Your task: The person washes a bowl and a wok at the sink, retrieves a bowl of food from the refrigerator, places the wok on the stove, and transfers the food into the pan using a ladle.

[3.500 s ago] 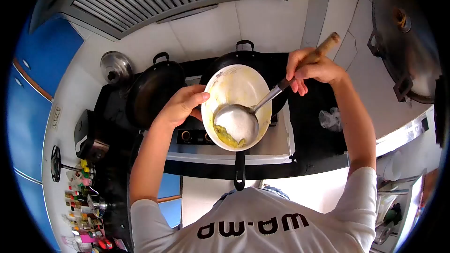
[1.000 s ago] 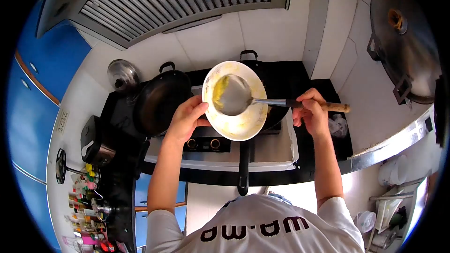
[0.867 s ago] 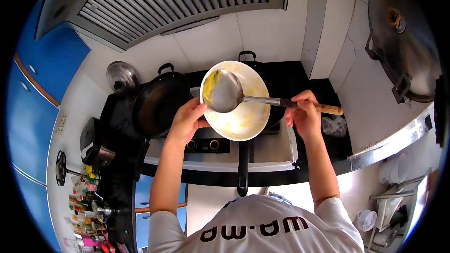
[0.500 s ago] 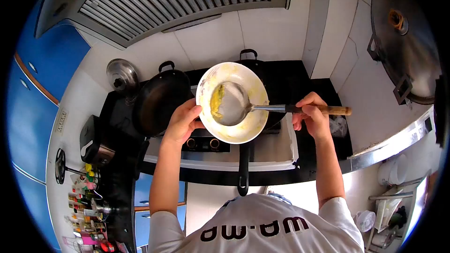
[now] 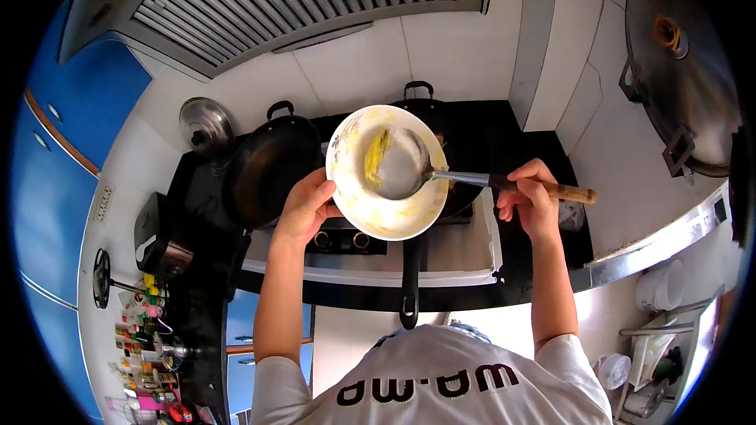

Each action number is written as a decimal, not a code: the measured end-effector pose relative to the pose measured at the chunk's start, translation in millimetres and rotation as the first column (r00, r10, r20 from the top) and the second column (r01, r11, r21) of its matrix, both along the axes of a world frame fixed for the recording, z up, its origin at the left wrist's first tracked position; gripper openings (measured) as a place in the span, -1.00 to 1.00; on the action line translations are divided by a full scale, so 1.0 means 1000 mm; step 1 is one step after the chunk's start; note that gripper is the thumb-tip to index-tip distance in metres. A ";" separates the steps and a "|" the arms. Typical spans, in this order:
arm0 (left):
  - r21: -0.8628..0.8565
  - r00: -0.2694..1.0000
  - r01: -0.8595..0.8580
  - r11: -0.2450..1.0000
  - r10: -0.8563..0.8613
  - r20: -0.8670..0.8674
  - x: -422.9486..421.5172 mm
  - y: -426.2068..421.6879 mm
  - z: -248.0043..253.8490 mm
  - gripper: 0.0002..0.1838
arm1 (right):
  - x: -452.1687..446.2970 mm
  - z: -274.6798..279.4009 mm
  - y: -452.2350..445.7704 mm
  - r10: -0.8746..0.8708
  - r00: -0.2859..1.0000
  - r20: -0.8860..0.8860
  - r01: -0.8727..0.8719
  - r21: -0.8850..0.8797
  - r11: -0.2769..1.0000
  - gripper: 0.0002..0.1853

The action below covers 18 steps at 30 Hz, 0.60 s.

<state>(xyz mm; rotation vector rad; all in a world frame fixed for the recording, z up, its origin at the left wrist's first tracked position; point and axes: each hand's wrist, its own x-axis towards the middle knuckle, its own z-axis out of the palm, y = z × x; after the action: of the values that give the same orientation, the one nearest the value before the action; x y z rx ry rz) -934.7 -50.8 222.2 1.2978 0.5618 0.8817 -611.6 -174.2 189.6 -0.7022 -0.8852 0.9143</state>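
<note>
My left hand (image 5: pixel 305 206) grips the left rim of a white bowl (image 5: pixel 386 224), thumb on the edge, and the bowl is tilted so its inside shows. Yellow residue smears the inner wall. My right hand (image 5: pixel 533 197) is closed round the brown handle of a metal ladle (image 5: pixel 408 165), whose round head lies inside the bowl. A yellow lump of food (image 5: pixel 376 159) sits at the left edge of the ladle head. Behind and below the bowl is a black pan on the stove, mostly hidden, with its handle (image 5: pixel 410 283) pointing toward me.
A dark wok (image 5: pixel 272 169) stands left on the stove (image 5: pixel 465 256), beside a metal lid (image 5: pixel 205 126). Bottles (image 5: pixel 142 346) line the left counter. A plastic bag (image 5: pixel 572 216) lies right of my right hand. A large lid (image 5: pixel 685 71) hangs on the right wall.
Since 3.5 seconds ago the ladle handle has swung down from pointing up-right to nearly level, and my right hand has lowered. Recently the ladle head has shifted right within the bowl, leaving the lump at its left edge.
</note>
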 end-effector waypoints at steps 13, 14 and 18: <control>0.045 0.998 -0.050 0.998 0.051 -0.022 0.014 -0.011 -0.008 -0.42 | -0.014 -0.002 -0.004 -0.100 0.993 -0.057 0.100 -0.003 0.995 -0.85; 0.041 0.997 -0.070 0.997 0.070 -0.008 0.013 -0.013 -0.006 -0.43 | -0.012 -0.002 -0.009 -0.124 0.992 0.031 0.125 -0.022 0.992 -0.86; 0.051 0.992 -0.129 0.990 0.128 0.022 0.018 -0.020 -0.005 -0.43 | -0.021 0.000 -0.011 -0.103 0.994 0.046 0.105 -0.044 0.994 -0.86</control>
<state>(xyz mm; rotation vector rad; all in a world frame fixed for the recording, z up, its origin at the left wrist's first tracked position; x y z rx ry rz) -916.9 -70.5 217.0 1.3102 0.6168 1.0198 -632.6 -185.5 189.3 -0.8034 -0.8606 0.8311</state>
